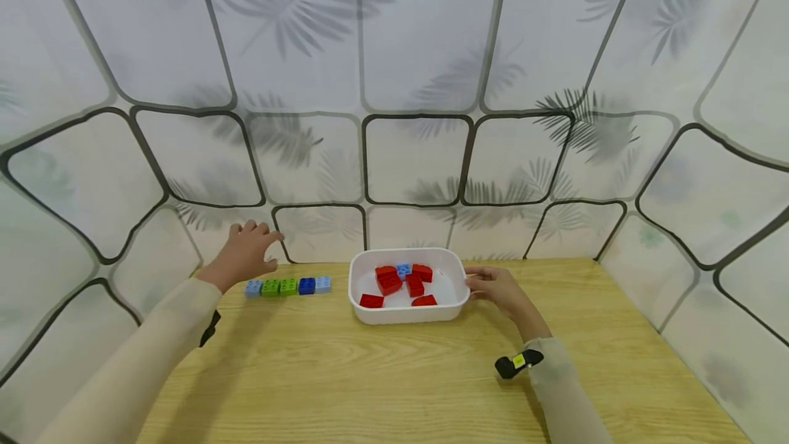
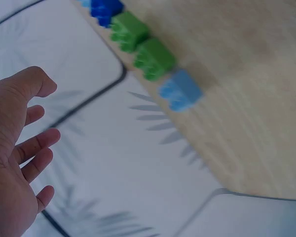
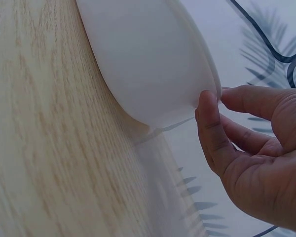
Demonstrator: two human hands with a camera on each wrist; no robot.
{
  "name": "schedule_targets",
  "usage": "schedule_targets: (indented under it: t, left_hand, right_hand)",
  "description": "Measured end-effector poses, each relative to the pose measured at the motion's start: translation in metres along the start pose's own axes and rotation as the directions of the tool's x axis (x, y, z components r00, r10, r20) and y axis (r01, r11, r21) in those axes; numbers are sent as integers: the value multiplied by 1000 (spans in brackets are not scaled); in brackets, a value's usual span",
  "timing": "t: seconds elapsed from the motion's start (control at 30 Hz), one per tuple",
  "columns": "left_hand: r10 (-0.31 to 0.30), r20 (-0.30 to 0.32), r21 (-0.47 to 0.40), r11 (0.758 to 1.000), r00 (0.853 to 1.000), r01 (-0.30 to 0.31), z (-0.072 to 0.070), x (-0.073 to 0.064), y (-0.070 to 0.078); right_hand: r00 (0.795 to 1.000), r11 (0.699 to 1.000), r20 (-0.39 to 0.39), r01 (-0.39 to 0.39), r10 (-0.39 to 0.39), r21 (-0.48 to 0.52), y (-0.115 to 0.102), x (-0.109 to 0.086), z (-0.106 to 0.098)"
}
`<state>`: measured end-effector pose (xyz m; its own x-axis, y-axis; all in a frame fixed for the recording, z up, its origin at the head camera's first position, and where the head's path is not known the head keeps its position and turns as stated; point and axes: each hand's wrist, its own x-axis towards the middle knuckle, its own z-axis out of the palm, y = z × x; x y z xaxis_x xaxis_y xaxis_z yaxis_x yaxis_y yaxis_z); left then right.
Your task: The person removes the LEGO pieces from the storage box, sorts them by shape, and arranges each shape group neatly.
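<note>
Where the two sleeves reach forward, a wide stretch of wooden desk lies between them, leaving room on the near side, and more wood runs past the right arm to the desk's right edge. Beyond that, near the far edge, sits the white tray, with red bricks and one light blue brick inside. The right hand pinches the tray's right end between thumb and fingers. Left of the tray, across a narrow gap, a row of five bricks follows the far edge: light blue, two green, dark blue, light blue. The left hand hangs over the row's left end, fingers loosely spread, touching no brick. Patterned backdrop rises behind.
</note>
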<state>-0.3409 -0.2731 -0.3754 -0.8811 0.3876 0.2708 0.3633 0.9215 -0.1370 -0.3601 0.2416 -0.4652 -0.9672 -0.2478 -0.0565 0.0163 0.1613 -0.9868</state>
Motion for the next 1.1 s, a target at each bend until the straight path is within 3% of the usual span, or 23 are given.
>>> schedule_targets:
  t: [0.2,0.37,0.83,1.1]
  left_hand:
    - [109,-62,-2,994,992,-109,-16,32,30]
    - [171,-61,-28,985,983,-173,-19,53,61]
    - [266,-19,-77,961,964,-266,0,99,139]
    - [271,42,-129,956,962,-264,22,117,171]
  right_hand:
    - [1000,1000,-3,0,0,4,1,0,-1]
    - [1000,1000,-7,0,0,1,2,1,-2]
    - [1000,1000,8,11,-11,-3,1,-1,0]
    - [1000,1000,9,28,-28,5,3,0,-1]
